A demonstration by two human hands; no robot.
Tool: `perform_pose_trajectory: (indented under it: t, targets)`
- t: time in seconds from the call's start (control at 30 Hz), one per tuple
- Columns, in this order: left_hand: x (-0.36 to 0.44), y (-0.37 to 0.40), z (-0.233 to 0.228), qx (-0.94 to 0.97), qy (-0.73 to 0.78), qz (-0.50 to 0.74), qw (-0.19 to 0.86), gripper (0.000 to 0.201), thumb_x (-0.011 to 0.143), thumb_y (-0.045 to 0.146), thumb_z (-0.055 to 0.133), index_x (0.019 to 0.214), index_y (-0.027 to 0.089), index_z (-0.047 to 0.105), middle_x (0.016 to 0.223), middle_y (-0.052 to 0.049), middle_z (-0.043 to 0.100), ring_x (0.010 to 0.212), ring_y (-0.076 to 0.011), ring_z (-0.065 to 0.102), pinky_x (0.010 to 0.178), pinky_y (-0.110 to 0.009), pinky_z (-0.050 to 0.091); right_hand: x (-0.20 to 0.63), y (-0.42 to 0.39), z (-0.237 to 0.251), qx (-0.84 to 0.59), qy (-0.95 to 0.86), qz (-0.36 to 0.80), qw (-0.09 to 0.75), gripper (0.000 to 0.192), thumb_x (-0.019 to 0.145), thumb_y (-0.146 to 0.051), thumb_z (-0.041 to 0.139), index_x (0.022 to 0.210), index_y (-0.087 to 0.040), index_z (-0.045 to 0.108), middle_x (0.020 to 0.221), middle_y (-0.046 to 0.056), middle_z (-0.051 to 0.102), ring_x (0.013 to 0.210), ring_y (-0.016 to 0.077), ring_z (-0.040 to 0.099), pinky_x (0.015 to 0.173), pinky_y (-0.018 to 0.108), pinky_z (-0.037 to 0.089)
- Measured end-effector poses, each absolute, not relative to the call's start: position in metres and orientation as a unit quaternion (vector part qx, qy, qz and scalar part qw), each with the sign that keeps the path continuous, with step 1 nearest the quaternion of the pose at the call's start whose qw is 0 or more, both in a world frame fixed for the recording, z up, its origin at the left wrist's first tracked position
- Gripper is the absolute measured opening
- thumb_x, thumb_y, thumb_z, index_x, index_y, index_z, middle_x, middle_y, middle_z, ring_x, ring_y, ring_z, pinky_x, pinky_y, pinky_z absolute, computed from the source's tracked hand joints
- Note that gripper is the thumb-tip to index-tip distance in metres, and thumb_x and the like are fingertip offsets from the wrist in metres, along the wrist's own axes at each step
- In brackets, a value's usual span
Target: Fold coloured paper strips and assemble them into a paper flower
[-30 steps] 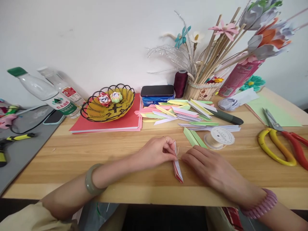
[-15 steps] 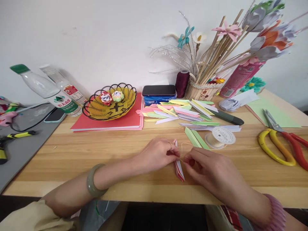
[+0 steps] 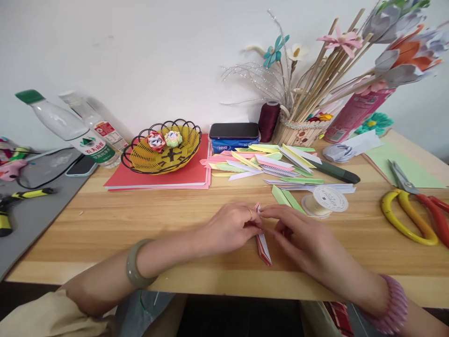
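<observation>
Far to the left of the hands, two plastic bottles (image 3: 75, 128) lean over the table's (image 3: 105, 224) edge, and closer in a yellow wire basket (image 3: 162, 150) with two small paper flowers sits on a stack of red card (image 3: 189, 178). The left hand (image 3: 231, 229) is closed in a pinch on a stack of folded red-and-white paper strips (image 3: 263, 245), which lies on the table between the two hands, its lower tip poking out toward the person. The right hand (image 3: 301, 238) touches the same stack from the other side, its fingers curled over the top end; half a second ago those fingers sat lower beside the stack with a thin thread looping up from them, and now they have moved up over the tip, so the thread seems to be getting drawn around the bundle, though it is too fine to make out here. Just beyond the right hand lie two green folded strips (image 3: 286, 199) and a thread spool (image 3: 326, 201), with a spread of coloured paper strips (image 3: 259, 164) further back. Well to the right rest yellow-handled scissors (image 3: 409, 213).
</observation>
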State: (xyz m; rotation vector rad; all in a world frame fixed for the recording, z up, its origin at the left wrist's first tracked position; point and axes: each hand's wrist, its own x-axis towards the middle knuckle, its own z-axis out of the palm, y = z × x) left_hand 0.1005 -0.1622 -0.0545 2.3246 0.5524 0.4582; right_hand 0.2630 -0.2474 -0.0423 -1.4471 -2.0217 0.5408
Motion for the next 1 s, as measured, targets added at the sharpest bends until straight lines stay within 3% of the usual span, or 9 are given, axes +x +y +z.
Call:
perform_pose_trajectory:
  t: [0.1, 0.27, 0.77, 1.0]
  targets:
    - [0.099, -0.162, -0.054, 0.891, 0.221, 0.168, 0.359, 0.008, 0.077, 0.016, 0.055, 0.074, 0.016, 0.062, 0.08, -0.002, 0.065, 0.079, -0.0139, 0.058, 0.074, -0.024, 0.044, 0.262, -0.247, -0.046, -0.545, -0.766, 0.22, 0.26, 0.022, 0.086, -0.017, 0.042, 0.108, -0.021, 0.046, 0.094, 0.004, 0.062, 0.08, 0.0141, 0.059, 0.066, 0.027, 0.047]
    - [0.098, -0.162, -0.054, 0.868, 0.25, 0.137, 0.405, 0.007, 0.078, 0.018, 0.052, 0.076, 0.016, 0.059, 0.076, 0.0, 0.064, 0.072, -0.012, 0.058, 0.068, -0.023, 0.044, 0.262, -0.25, -0.052, -0.543, -0.782, 0.176, 0.249, 0.013, 0.087, -0.019, 0.042, 0.094, -0.019, 0.052, 0.086, 0.006, 0.06, 0.075, 0.016, 0.057, 0.065, 0.03, 0.045]
    - [0.099, -0.164, -0.056, 0.786, 0.288, 0.116, 0.534, 0.007, 0.072, 0.014, 0.056, 0.077, 0.016, 0.051, 0.076, -0.001, 0.063, 0.072, -0.012, 0.062, 0.068, -0.025, 0.05, 0.259, -0.255, -0.064, -0.524, -0.811, 0.06, 0.253, 0.013, 0.086, -0.015, 0.042, 0.088, -0.016, 0.055, 0.075, 0.004, 0.055, 0.069, 0.015, 0.052, 0.059, 0.028, 0.042]
    - [0.1, -0.163, -0.058, 0.781, 0.303, 0.122, 0.532, 0.008, 0.071, 0.014, 0.057, 0.077, 0.016, 0.051, 0.076, -0.002, 0.063, 0.072, -0.0128, 0.062, 0.067, -0.025, 0.05, 0.255, -0.254, -0.064, -0.579, -0.769, 0.106, 0.25, 0.012, 0.085, -0.02, 0.043, 0.075, -0.019, 0.049, 0.066, 0.001, 0.053, 0.058, 0.0139, 0.049, 0.052, 0.027, 0.038]
